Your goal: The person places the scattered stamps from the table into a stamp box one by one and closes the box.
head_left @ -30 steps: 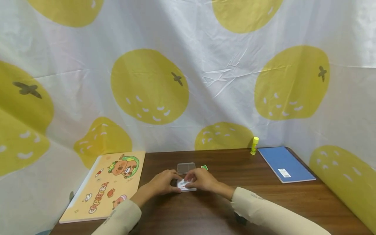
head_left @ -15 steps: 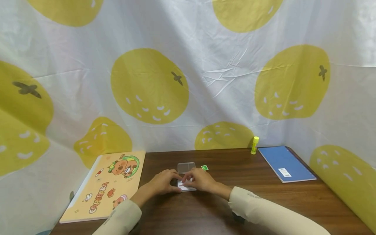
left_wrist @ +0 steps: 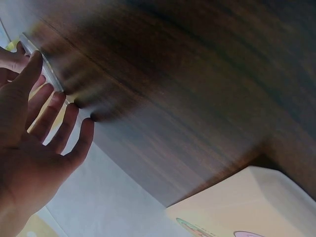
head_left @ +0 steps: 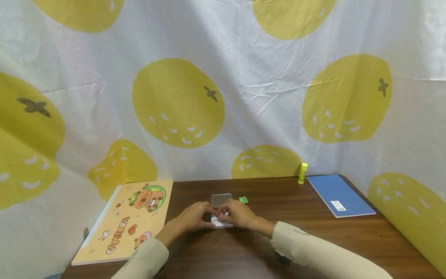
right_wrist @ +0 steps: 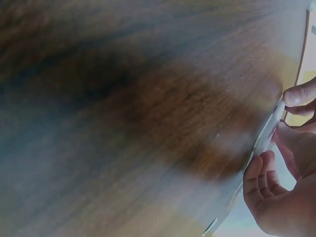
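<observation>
A small clear plastic case [head_left: 231, 226] lies on the table in the head view, its clear lid [head_left: 221, 200] folded back on the far side. White cards [head_left: 217, 223] with some red print sit in its near half. My left hand [head_left: 192, 217] holds the case's left side, thumb at the near corner and forefinger farther back. My right hand [head_left: 238, 214] reaches over from the right, thumb and forefinger pinching at the top card; the exact contact is partly hidden. In the right wrist view, the case's edge [right_wrist: 264, 133] runs beside the right hand's curled fingers.
A small green-and-white piece [head_left: 243, 200] lies just right of the lid. A capybara-print folder [head_left: 118, 228] is at the left, a blue notebook [head_left: 339, 193] at the right. A yellow glue stick [head_left: 302, 173] stands at the back of the wooden table [head_left: 278, 197]. Patterned cloth [head_left: 265, 77] hangs behind.
The right hand has shifted slightly left and its fingers have drawn closer together over the card, uncovering red print. The left hand stays put on the case.
</observation>
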`<move>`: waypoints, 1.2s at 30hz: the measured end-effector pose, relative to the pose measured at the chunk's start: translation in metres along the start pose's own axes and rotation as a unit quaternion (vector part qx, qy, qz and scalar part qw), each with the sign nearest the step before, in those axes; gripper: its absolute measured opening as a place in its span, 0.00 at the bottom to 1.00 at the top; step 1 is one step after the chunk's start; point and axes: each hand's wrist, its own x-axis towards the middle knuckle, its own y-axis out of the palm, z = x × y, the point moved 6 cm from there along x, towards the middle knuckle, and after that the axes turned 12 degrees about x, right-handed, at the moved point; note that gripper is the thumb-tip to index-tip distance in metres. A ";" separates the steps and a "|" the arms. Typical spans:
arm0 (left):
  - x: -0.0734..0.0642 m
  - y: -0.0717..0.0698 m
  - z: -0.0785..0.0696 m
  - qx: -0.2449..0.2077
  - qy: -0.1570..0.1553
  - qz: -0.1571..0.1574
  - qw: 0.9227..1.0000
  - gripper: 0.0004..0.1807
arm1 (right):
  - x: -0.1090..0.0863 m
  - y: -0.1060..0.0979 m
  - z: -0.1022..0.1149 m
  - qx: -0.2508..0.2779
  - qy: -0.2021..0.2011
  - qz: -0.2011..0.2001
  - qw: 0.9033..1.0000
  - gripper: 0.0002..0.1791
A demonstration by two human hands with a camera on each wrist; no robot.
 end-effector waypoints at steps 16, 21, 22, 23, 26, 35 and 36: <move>-0.002 0.001 0.001 -0.003 -0.005 -0.002 1.000 0.24 | 0.000 -0.006 0.002 0.023 -0.015 0.015 0.999 0.03; -0.001 0.003 0.003 -0.005 -0.004 -0.004 1.000 0.24 | 0.000 -0.012 -0.001 0.040 -0.008 0.020 0.999 0.05; 0.000 0.003 0.003 -0.008 -0.005 -0.003 1.000 0.23 | 0.000 -0.014 -0.002 0.040 -0.003 0.020 0.999 0.04; 0.000 0.003 0.003 -0.009 -0.006 -0.002 1.000 0.23 | -0.001 -0.016 -0.003 0.045 0.001 0.021 0.999 0.04; 0.000 0.004 0.003 -0.012 -0.009 0.002 1.000 0.24 | -0.002 -0.022 -0.004 0.048 0.004 0.019 0.999 0.04; 0.001 0.002 0.002 -0.017 -0.009 -0.002 1.000 0.24 | -0.005 -0.034 -0.012 0.038 0.016 0.012 0.999 0.06; 0.001 0.001 0.002 -0.015 -0.010 -0.003 1.000 0.24 | -0.005 -0.036 -0.013 0.039 0.017 0.011 0.999 0.06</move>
